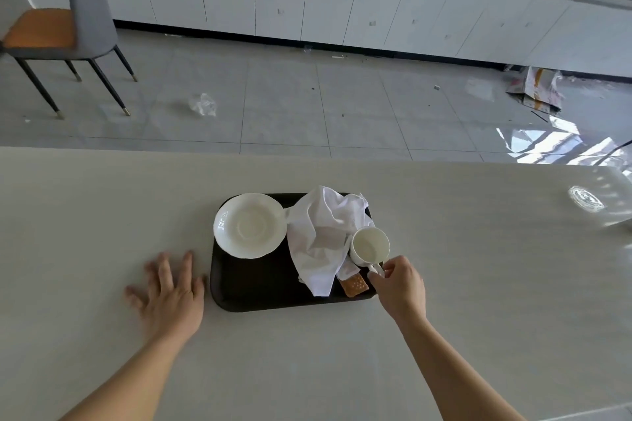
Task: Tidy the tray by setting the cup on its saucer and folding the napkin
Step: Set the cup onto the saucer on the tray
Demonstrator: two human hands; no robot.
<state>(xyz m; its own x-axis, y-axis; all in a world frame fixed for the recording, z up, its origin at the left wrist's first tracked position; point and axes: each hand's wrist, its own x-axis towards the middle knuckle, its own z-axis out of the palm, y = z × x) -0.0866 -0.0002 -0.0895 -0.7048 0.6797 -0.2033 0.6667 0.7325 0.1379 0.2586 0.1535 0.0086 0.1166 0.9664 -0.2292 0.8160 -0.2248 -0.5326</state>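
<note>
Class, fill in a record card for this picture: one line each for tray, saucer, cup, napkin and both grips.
tray: dark, on the table
saucer: white, empty, on the tray's left half
cup: white, upright, at the tray's right edge, off the saucer
napkin: white, crumpled, between saucer and cup
left grip: fingers spread flat on the table, left of the tray
right grip: pinches the cup's handle

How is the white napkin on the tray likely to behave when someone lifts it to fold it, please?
The napkin lies crumpled in soft peaks, so it is probably floppy and light. Pushed, it would likely bunch, not slide. It seems to touch the cup, whose handle the right hand pinches, so lifting it now might nudge the cup.
</note>
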